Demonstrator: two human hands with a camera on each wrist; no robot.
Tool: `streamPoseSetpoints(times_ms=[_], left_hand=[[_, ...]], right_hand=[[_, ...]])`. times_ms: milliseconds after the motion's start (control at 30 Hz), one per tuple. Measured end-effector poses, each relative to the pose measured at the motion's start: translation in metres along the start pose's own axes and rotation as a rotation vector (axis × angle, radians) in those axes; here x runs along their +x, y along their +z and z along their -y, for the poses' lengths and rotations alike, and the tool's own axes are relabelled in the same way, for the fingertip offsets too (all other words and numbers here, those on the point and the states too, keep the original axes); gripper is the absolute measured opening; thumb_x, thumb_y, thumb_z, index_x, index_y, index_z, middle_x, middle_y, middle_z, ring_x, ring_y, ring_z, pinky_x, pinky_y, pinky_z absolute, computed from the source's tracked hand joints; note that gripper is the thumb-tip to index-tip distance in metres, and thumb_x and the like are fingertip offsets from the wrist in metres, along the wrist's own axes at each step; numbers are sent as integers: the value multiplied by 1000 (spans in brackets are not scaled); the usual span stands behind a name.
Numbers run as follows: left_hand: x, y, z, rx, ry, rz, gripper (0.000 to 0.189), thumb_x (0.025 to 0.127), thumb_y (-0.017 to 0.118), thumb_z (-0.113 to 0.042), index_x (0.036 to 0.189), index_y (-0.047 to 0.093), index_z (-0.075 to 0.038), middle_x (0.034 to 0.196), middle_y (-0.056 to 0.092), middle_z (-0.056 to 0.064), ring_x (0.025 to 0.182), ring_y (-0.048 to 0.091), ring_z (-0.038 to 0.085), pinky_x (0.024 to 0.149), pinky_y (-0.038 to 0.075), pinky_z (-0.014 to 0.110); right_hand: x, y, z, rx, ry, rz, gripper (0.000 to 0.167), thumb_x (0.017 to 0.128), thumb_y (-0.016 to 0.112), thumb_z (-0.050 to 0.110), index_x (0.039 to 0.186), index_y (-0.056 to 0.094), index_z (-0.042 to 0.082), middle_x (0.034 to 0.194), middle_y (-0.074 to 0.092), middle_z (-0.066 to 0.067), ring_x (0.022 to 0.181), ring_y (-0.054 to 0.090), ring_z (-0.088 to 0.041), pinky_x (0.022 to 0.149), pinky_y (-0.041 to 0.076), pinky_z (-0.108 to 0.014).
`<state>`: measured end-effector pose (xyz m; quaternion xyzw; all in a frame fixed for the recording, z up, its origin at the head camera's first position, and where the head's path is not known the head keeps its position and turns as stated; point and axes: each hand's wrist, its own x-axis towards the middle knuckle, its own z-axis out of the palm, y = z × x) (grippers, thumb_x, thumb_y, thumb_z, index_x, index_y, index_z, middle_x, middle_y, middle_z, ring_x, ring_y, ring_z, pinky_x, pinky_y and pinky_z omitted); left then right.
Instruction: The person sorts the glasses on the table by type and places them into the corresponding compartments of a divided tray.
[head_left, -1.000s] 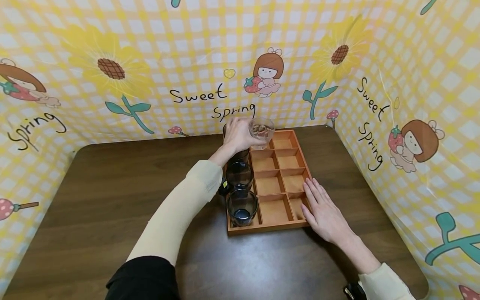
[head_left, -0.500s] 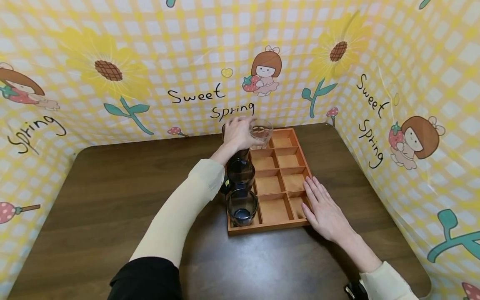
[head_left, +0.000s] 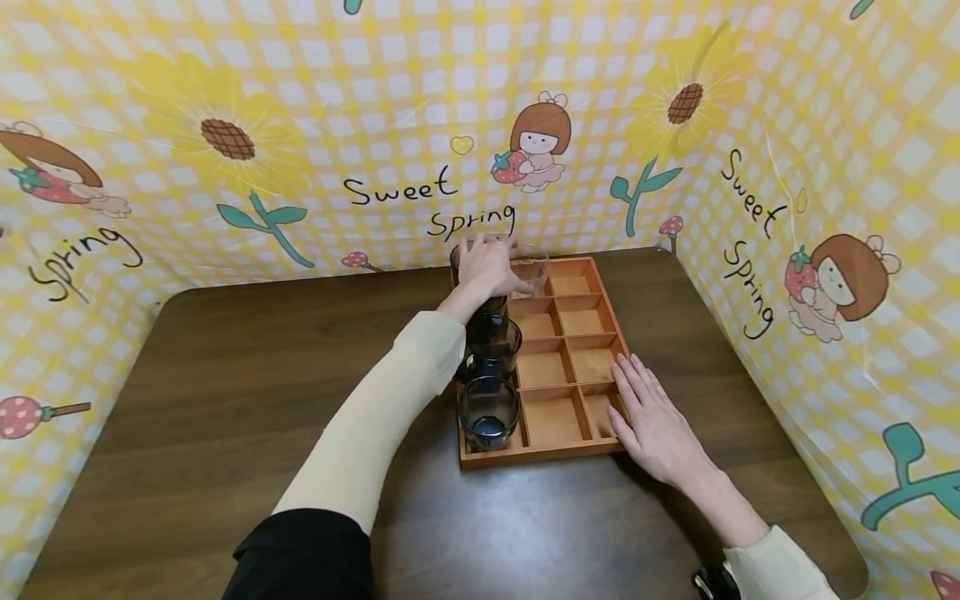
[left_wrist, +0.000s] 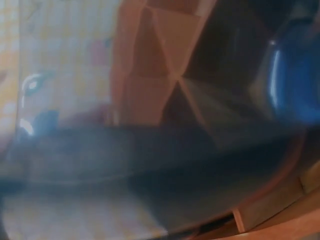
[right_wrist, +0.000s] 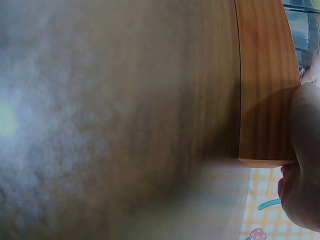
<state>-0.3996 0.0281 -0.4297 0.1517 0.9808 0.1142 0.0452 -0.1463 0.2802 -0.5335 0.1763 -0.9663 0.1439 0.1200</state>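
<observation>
My left hand (head_left: 486,267) reaches to the back of a wooden divided tray (head_left: 547,454), fingers spread and thumb by the rim of a clear glass (head_left: 534,273). That glass stands in the back row's middle compartment, partly behind the hand. Dark tinted glasses fill the tray's left column: a front glass (head_left: 489,414), another glass (head_left: 495,343) behind it, and more half hidden by the left hand and wrist. Along the tray's right edge lies my right hand (head_left: 660,429), fingers straight and touching the rim. The right wrist view shows the tray's side (right_wrist: 267,90) beside that hand.
The tray sits on a dark brown table (head_left: 300,358), toward its back. A yellow checked cloth (head_left: 405,108) with printed flowers and figures rises behind and at the sides. Tinted glass (left_wrist: 165,165) blurs most of the left wrist view.
The clear glass has lowered into the back middle compartment. My left hand's fingers have spread and shifted a little left from it. The right hand has stayed at the tray's edge.
</observation>
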Motion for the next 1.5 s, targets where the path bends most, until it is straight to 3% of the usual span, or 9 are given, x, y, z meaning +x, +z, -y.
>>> streamPoseSetpoints(times_ms=[200,433,667,833,933,1067,1233,1333,1500], left_hand=[[-5,1,5,1,-6,0,100,88,87,-65,170,44,-28,175,44,12,166,28,35,138,10,59],[-10,-6,4,-3,34,15,90,94,80,-63,169,46,-25,175,43,14,167,24,35,139,7,59],[-4,-8,3,-11,37,103,98,94,75,-72,173,38,-26,181,31,10,171,15,35,139,-1,63],[4,-13,7,-140,73,115,97,100,67,-70,176,29,-23,184,26,9,171,16,36,139,-2,62],[-2,-22,13,-239,113,89,91,106,63,-63,176,27,-19,184,25,12,172,17,38,140,4,62],[-24,-39,27,-270,142,27,86,108,60,-59,176,28,-19,184,21,18,172,17,40,138,12,68],[-65,-55,42,-290,164,-22,84,108,59,-62,177,26,-27,185,16,17,172,13,44,137,8,72],[-93,-59,55,-287,168,-51,84,108,58,-64,177,22,-34,187,11,13,173,10,42,137,4,72],[-137,-56,89,-178,128,-139,85,106,58,-69,176,22,-38,187,12,12,174,8,40,137,-1,71]], right_hand=[[2,1,-1,10,-18,-2,67,109,61,20,165,38,-9,175,37,-28,163,34,-49,142,14,-42],[3,-3,-4,10,-20,3,68,109,60,19,165,37,-10,175,36,-30,163,33,-49,142,9,-37],[2,-7,-6,32,-25,23,68,110,60,19,166,36,-10,175,35,-29,164,32,-51,143,9,-39],[3,-10,-10,35,-29,37,69,110,59,21,166,35,-11,176,34,-30,165,29,-51,143,4,-37],[5,-9,-12,38,-24,75,70,111,58,23,166,33,-11,177,31,-30,166,26,-51,142,-1,-34],[8,-8,-10,46,-7,143,73,113,57,28,168,29,-11,179,26,-30,167,22,-51,143,0,-39],[10,-15,-6,34,19,209,76,112,60,34,167,32,-11,179,26,-30,168,21,-51,140,14,-58],[14,-21,-6,16,8,209,76,111,63,36,166,38,-10,178,28,-30,167,24,-51,136,20,-65],[30,-32,-14,20,-23,153,74,111,63,38,167,39,-6,178,28,-30,167,24,-52,139,15,-61]])
